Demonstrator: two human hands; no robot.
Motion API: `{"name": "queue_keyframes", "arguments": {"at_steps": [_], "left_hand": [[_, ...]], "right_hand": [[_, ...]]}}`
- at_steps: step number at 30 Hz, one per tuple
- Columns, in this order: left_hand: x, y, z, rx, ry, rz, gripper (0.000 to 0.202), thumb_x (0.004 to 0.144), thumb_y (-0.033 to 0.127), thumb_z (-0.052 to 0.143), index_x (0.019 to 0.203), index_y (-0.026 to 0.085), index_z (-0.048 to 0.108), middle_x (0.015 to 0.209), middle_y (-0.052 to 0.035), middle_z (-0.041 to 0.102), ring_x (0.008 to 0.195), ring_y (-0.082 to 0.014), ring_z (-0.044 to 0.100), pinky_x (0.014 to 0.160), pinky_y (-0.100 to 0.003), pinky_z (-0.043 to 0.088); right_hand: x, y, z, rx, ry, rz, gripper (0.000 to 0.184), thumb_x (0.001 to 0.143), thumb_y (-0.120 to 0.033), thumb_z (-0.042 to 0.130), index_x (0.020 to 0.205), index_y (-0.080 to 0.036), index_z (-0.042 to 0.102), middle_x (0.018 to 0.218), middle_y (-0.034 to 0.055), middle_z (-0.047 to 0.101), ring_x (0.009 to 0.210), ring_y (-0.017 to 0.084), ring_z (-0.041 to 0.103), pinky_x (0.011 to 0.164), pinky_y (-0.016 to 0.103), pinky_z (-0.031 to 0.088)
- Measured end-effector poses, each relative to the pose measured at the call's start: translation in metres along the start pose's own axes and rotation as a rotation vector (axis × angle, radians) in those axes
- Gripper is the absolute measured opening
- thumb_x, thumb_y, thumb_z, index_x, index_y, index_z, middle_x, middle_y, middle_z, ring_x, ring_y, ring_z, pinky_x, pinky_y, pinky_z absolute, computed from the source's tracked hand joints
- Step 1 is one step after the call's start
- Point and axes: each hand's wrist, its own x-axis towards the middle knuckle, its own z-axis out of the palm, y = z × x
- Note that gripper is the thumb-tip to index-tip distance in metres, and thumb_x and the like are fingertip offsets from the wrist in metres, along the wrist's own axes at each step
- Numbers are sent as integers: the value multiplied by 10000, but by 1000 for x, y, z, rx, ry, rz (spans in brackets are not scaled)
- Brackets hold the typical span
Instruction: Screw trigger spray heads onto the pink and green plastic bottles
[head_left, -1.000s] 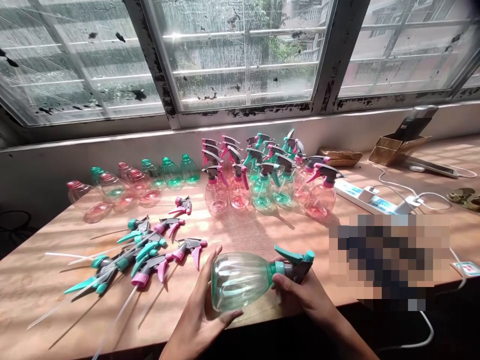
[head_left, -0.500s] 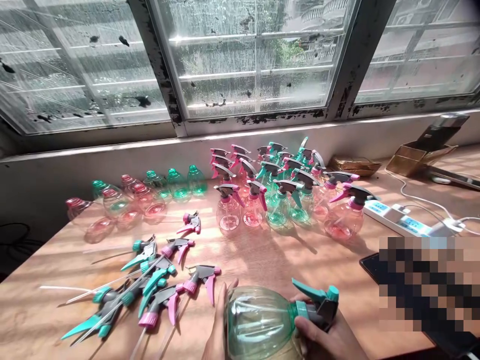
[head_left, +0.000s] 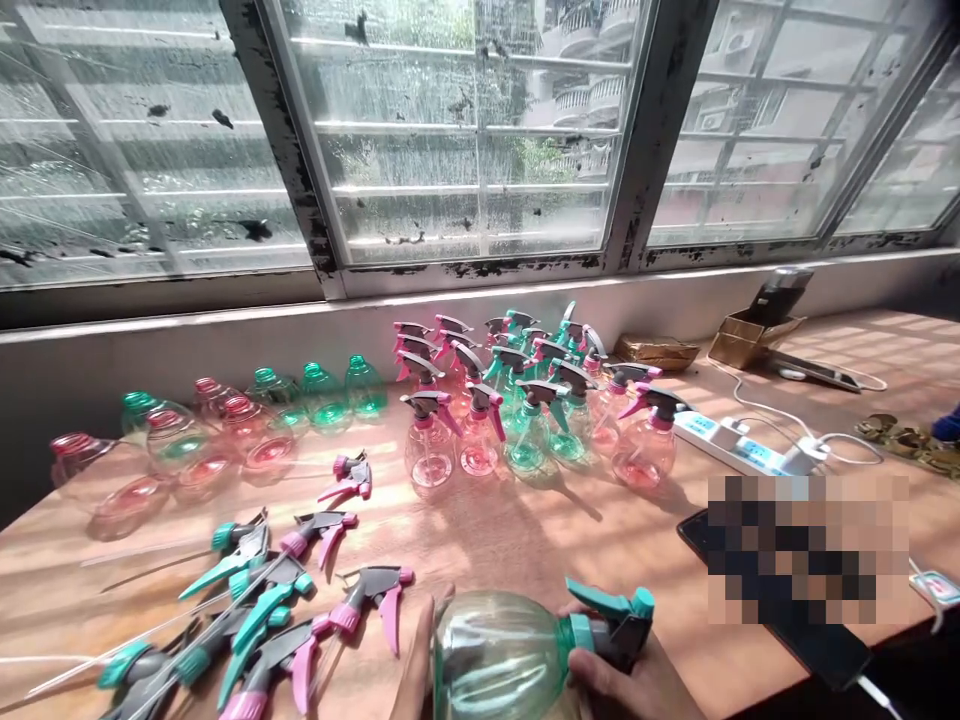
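The left hand (head_left: 415, 660) had its grip only partly closed, curved along the base of the green bottle (head_left: 499, 655), with its fingers touching the plastic. This bottle was held on its side, low in the middle of the view, its neck pointing to the right. The right hand (head_left: 630, 690) had a closer grip: its thumb pressed at the collar of the teal spray head (head_left: 622, 630), which sat on the bottle's neck, and its other fingers were mostly hidden behind.

At the left, several loose spray heads (head_left: 259, 615) lay across one another, and the nearest ones were cut off by the lower border. The headless bottles (head_left: 259, 450) behind them were transparent and overlapped, so their number was difficult to tell. The left thumb could not be seen, and the lower side of the green bottle was out of view. Among the finished-looking spray bottles (head_left: 480, 455), the back ones were partly covered. At the right, a pixelated patch hid part of the black phone (head_left: 810, 645).

On the bench (head_left: 487, 535), a sunlit strip ran between the loose heads and the standing bottles, continuing toward the phone. The near edge of the bench showed at the lower right, just beside the phone's end.
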Motion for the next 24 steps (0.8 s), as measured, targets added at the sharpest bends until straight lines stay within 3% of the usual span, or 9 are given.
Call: {"name": "queue_keyframes", "arguments": {"at_steps": [3, 5, 7, 9, 12, 15, 17, 20, 24], "left_hand": [[28, 2, 10, -62, -10, -80, 893, 786, 629, 738, 1547, 366, 352, 1400, -93, 628, 1262, -419, 609, 1002, -584, 525], [34, 3, 15, -90, -19, -122, 906, 795, 664, 704, 1548, 281, 377, 1368, -136, 648, 1245, -439, 616, 1010, -596, 512], [25, 3, 18, -113, -58, -116, 1100, 686, 634, 819, 1577, 230, 315, 1416, -167, 609, 1291, -467, 564, 1075, -603, 451], [7, 7, 19, -121, -56, -69, 1340, 553, 541, 938, 1611, 296, 153, 1525, -113, 513, 1396, -425, 463, 1186, -533, 329], [-7, 23, 19, -122, -135, 77, 1201, 693, 699, 775, 1616, 289, 126, 1620, -101, 375, 1498, -390, 294, 1236, -509, 216], [-5, 44, 21, 9, -49, 119, 1032, 796, 761, 619, 1591, 205, 267, 1666, -132, 255, 1542, -374, 159, 1258, -496, 119], [-5, 48, 20, 32, -27, 78, 926, 834, 672, 659, 1566, 220, 316, 1636, -140, 331, 1512, -380, 265, 1246, -522, 177], [-20, 35, 14, 23, -150, 130, 986, 764, 566, 799, 1557, 236, 315, 1578, -146, 423, 1441, -388, 403, 1197, -502, 320], [-43, 8, 8, 112, -82, 213, 1062, 816, 524, 770, 1611, 307, 101, 1501, -134, 521, 1369, -361, 513, 1165, -473, 369]], "right_hand": [[2, 3, -3, 62, -7, -24, 586, 603, -595, 904, 959, -200, 656, 620, 11, 689, 545, 200, 660, 519, 286, 504], [2, 3, -5, 112, -36, -29, 566, 624, -577, 903, 944, -197, 633, 578, -1, 681, 499, 170, 637, 496, 257, 489], [1, 1, -7, 134, -64, -36, 549, 656, -572, 889, 939, -192, 612, 560, -3, 680, 443, 143, 607, 458, 231, 466], [0, -2, -8, 135, -64, -55, 535, 695, -581, 861, 942, -190, 593, 555, -2, 681, 405, 132, 584, 427, 218, 446], [-2, -8, -8, 127, -20, -126, 498, 740, -582, 827, 925, -193, 578, 545, -9, 670, 391, 127, 566, 410, 211, 428], [-5, -10, -8, 114, 24, -216, 450, 779, -556, 807, 912, -195, 574, 564, -16, 672, 403, 119, 566, 426, 207, 426], [-8, -9, -9, 97, 37, -210, 448, 775, -544, 817, 925, -197, 576, 574, -16, 685, 403, 117, 571, 434, 205, 425], [-11, -5, -11, 60, -25, -123, 474, 743, -558, 834, 922, -187, 599, 536, -8, 678, 394, 147, 596, 417, 219, 423], [-8, -4, -6, 40, -76, -62, 481, 738, -555, 839, 933, -187, 598, 533, -13, 667, 399, 148, 594, 430, 230, 435]]}}
